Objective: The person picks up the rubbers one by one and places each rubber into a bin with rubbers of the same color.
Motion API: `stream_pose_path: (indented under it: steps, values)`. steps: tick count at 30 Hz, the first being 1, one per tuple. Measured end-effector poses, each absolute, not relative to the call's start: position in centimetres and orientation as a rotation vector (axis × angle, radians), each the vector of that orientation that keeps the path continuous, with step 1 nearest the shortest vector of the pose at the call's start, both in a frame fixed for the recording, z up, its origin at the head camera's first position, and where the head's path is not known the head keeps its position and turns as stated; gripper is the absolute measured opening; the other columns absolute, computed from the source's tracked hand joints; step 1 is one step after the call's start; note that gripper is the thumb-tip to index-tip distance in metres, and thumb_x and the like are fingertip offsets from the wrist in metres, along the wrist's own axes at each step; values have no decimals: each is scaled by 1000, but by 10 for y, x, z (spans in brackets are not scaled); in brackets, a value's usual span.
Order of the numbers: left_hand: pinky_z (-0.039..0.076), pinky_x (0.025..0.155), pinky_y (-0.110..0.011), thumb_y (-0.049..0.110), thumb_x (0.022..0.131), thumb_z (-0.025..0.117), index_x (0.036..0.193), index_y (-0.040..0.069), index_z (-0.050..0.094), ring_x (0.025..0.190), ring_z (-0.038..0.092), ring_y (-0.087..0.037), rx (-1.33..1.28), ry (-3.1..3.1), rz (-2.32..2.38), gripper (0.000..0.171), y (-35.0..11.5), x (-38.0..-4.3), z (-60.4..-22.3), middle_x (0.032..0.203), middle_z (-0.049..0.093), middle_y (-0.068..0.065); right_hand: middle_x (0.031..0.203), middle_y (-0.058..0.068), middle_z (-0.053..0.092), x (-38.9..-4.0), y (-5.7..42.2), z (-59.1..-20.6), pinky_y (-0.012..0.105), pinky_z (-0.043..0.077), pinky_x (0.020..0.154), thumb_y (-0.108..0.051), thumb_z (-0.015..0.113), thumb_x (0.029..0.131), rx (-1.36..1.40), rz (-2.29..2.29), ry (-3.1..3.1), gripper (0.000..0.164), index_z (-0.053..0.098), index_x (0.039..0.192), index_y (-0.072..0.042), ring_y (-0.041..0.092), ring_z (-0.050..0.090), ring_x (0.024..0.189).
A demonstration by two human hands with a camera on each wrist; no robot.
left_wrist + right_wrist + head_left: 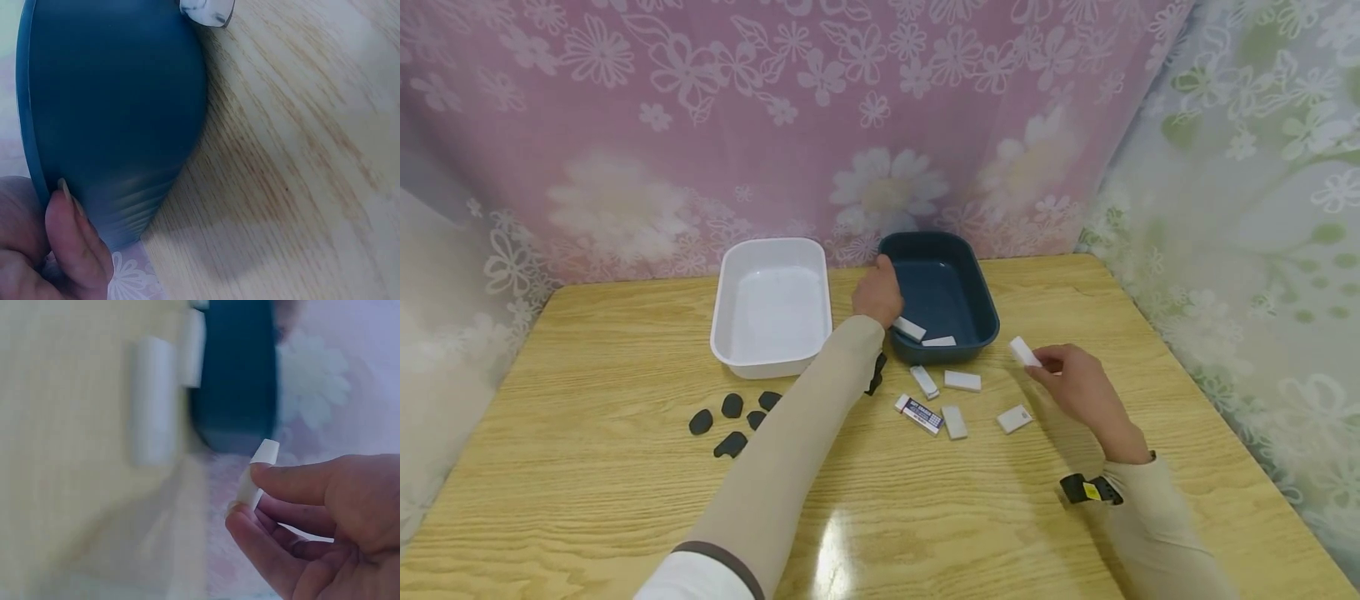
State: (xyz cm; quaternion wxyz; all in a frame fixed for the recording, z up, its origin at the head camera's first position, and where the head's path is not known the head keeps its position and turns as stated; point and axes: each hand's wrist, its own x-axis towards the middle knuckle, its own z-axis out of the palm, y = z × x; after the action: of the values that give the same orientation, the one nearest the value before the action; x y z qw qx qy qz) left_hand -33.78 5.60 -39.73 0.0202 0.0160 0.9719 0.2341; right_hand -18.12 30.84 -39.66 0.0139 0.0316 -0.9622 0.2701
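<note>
My left hand [878, 293] grips the left rim of a dark blue bin [936, 287]; in the left wrist view the fingers [72, 244] pinch its edge. Two white erasers [910, 330] lie inside the bin, at its near end. Between thumb and fingers, my right hand [1082, 387] pinches another white eraser [1022, 351] above the table, just right of the bin. Several more erasers [962, 381] lie on the table in front of the bin, among them one in a dark printed sleeve [919, 414].
A white bin [771, 312] stands left of the blue one. Several small black pieces [701, 422] lie on the wooden table [587, 467] at the left, some partly hidden by my left sleeve [797, 442]. Flowered cloth [775, 125] hangs behind the table and at its sides.
</note>
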Motion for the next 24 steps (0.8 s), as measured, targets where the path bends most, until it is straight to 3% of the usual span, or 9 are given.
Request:
stream_pose_path:
  steps: [11, 24]
  values:
    - [52, 74, -42, 17, 92, 60, 132, 6, 37, 90, 65, -29, 44, 3021, 708, 47, 53, -339, -396, 109, 64, -13, 113, 24, 58, -204, 300, -361, 52, 46, 77, -29, 58, 97, 106, 887, -2861, 45, 56, 125, 6, 40, 57, 103]
    - [53, 73, -40, 17, 94, 58, 128, 6, 38, 87, 65, -27, 44, 3031, 683, 40, 57, -338, -397, 103, 64, -13, 109, 22, 62, -260, 243, -360, 48, 48, 83, -18, 62, 94, 240, 880, -2998, 33, 62, 118, 5, 33, 59, 97]
